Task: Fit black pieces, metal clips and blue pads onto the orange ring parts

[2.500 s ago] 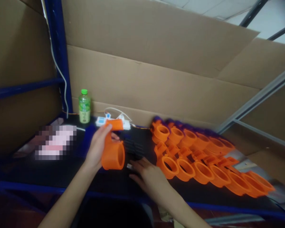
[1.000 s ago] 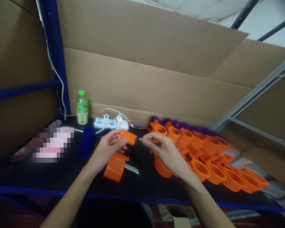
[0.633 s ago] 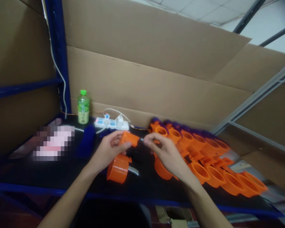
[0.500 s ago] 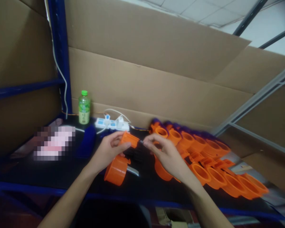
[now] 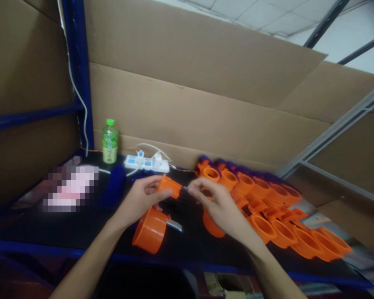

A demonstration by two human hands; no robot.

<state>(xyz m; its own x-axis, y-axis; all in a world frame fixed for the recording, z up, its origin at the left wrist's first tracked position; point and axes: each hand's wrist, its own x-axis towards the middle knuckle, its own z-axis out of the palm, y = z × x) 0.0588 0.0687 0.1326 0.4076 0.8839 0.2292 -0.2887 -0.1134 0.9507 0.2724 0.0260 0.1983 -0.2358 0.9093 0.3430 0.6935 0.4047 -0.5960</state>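
My left hand (image 5: 140,202) grips an orange plastic part (image 5: 154,216) over the black shelf top; its wide ring end hangs down at the front and its narrow end points right. My right hand (image 5: 216,204) is pinched on a small dark piece (image 5: 185,188) held against that narrow end. A small grey metal piece (image 5: 173,224) lies on the shelf just below the hands. Two rows of similar orange ring parts (image 5: 268,203) lie to the right, behind and beside my right hand.
A green-capped drink bottle (image 5: 109,141) stands at the back left beside a white power strip (image 5: 147,162) with cables. A dark blue object (image 5: 114,185) lies left of my hands. Cardboard sheets (image 5: 205,91) wall the back; a blue rack post (image 5: 77,74) rises at left.
Earlier my right hand lay flat on the shelf; it then rose to pinch at the narrow end of the orange part. In the last second the part's ring end tilted a little lower.
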